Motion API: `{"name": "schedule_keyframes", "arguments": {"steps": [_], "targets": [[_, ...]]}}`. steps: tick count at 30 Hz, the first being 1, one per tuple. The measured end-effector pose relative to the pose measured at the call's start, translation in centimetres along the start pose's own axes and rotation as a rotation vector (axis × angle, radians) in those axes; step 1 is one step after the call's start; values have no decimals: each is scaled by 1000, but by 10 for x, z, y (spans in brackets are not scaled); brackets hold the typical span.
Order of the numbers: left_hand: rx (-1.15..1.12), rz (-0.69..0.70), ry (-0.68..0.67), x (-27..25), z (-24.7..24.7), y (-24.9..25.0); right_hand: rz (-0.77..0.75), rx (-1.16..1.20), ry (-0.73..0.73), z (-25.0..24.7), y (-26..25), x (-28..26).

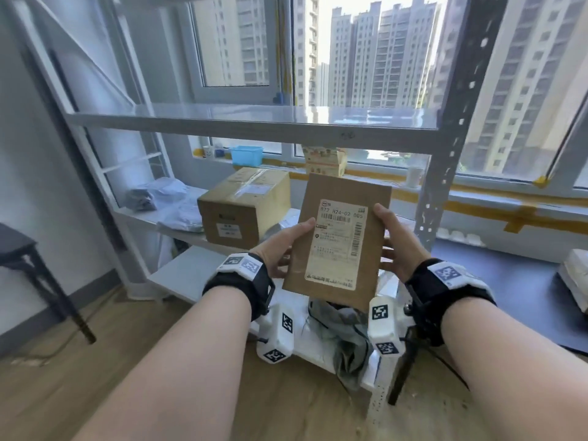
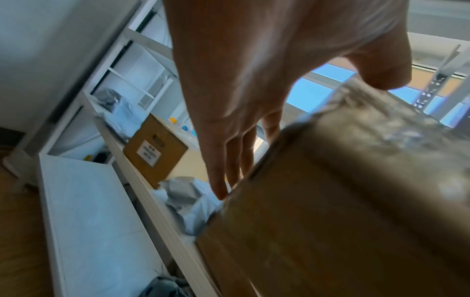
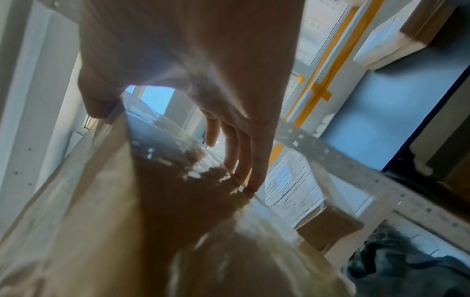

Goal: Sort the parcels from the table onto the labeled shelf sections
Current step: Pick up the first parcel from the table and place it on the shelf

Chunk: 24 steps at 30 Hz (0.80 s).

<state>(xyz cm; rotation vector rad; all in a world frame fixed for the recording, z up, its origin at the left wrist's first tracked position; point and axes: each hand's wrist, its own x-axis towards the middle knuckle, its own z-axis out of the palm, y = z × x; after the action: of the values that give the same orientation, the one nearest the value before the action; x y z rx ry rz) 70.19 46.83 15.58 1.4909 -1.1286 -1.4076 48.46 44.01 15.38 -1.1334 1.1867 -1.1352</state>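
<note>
Head view shows the flat brown cardboard parcel (image 1: 337,237) held up before the white metal shelf (image 1: 248,122), left hand (image 1: 283,249) and right hand (image 1: 396,243) clamped on opposite edges. Risk: misreading its white label (image 1: 339,240) would mean the wrong section.
</note>
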Motion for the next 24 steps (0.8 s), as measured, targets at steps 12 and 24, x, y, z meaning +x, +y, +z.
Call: {"name": "schedule_keyframes", "arguments": {"steps": [12, 24], "targets": [[-160, 147, 126, 20, -194, 3, -33, -95, -197, 199, -17, 60], [-209, 267, 271, 93, -359, 69, -190, -105, -308, 368, -77, 194]]}}
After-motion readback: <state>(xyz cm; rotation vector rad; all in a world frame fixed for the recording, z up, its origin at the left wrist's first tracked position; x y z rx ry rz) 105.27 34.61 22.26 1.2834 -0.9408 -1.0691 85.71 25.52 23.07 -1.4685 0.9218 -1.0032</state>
